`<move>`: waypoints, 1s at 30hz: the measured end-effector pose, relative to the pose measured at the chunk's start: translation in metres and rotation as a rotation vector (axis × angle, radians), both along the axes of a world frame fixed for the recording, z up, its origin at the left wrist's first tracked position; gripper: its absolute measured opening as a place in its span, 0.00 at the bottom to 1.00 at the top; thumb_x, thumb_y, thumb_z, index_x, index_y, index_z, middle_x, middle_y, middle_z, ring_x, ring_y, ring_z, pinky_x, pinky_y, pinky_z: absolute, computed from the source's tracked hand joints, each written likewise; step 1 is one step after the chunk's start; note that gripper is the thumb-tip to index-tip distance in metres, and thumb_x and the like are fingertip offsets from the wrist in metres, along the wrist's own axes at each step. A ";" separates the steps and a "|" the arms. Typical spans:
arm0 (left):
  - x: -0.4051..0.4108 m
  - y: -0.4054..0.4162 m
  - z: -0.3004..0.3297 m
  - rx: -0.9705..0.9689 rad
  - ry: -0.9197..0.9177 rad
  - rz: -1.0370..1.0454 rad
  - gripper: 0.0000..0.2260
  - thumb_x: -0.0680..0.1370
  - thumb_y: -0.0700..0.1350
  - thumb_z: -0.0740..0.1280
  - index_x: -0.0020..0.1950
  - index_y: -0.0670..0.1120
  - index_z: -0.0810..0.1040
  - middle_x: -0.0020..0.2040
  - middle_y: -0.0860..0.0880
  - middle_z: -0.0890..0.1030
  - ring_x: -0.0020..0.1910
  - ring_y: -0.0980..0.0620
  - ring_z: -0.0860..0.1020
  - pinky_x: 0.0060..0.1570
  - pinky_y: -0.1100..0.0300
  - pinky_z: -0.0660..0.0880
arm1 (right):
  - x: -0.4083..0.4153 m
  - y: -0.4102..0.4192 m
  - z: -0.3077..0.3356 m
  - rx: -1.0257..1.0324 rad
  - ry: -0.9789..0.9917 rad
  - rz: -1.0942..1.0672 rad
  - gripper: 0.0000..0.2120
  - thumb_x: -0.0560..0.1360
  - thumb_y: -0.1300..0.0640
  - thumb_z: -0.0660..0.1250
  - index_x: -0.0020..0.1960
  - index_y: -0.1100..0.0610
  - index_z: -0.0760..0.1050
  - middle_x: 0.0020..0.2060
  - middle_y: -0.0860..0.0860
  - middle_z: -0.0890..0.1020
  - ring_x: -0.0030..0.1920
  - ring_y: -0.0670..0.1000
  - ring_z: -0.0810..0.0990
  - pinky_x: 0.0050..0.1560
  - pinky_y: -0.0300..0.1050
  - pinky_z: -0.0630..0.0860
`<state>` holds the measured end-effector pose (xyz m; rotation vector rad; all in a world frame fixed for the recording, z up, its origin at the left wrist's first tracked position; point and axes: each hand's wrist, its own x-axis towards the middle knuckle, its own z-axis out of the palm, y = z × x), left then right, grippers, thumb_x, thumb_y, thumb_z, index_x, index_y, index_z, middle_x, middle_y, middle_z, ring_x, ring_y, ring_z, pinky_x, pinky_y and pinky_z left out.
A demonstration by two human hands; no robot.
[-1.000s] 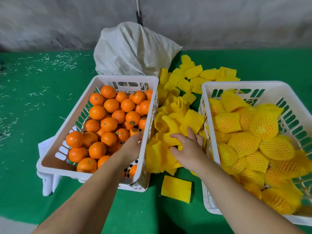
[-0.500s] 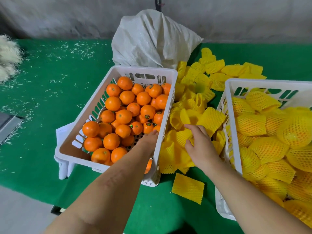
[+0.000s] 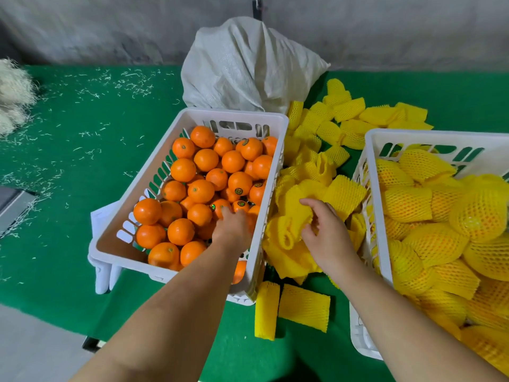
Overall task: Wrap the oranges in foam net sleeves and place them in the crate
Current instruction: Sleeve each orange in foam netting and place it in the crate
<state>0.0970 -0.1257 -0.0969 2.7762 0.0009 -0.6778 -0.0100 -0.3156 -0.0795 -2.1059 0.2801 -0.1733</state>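
Note:
A white crate (image 3: 234, 114) on the left holds several bare oranges (image 3: 183, 170). My left hand (image 3: 232, 227) reaches into its near right corner, and its fingers curl over an orange (image 3: 216, 208) with a sticker. Between the crates lies a pile of yellow foam net sleeves (image 3: 330, 128). My right hand (image 3: 326, 235) is on that pile, where thumb and fingers pinch one foam sleeve (image 3: 294, 216). The white crate (image 3: 440, 135) on the right is filled with wrapped oranges (image 3: 482, 213).
A white woven sack (image 3: 248, 70) stands behind the left crate. Two loose sleeves (image 3: 303, 307) lie on the green mat near the front. Pale shredded fibre (image 3: 13, 92) is heaped at the far left. The table edge and grey floor (image 3: 27, 340) are at the lower left.
My left hand has moved further into the left crate, onto an orange. My right hand's fingers have closed on a sleeve in the pile. The view has shifted left.

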 end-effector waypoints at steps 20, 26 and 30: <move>-0.067 -0.034 0.075 -1.197 0.290 -0.069 0.26 0.78 0.51 0.71 0.74 0.43 0.77 0.66 0.44 0.82 0.57 0.40 0.84 0.60 0.46 0.81 | -0.004 -0.008 0.017 0.544 -0.089 -0.229 0.17 0.78 0.60 0.72 0.58 0.39 0.79 0.56 0.45 0.81 0.57 0.49 0.81 0.47 0.44 0.81; -0.076 -0.038 0.073 -1.206 0.076 -0.099 0.21 0.78 0.48 0.75 0.71 0.51 0.75 0.65 0.47 0.80 0.57 0.48 0.83 0.53 0.57 0.81 | -0.015 -0.015 0.027 0.547 -0.185 -0.276 0.09 0.79 0.55 0.72 0.52 0.40 0.83 0.49 0.38 0.86 0.55 0.42 0.84 0.51 0.38 0.80; -0.075 -0.041 0.067 -1.106 -0.030 -0.203 0.36 0.76 0.46 0.79 0.77 0.55 0.63 0.69 0.52 0.67 0.62 0.61 0.76 0.55 0.64 0.79 | -0.031 -0.023 0.026 0.408 -0.273 -0.200 0.06 0.80 0.53 0.72 0.54 0.44 0.83 0.49 0.43 0.86 0.53 0.44 0.84 0.51 0.44 0.80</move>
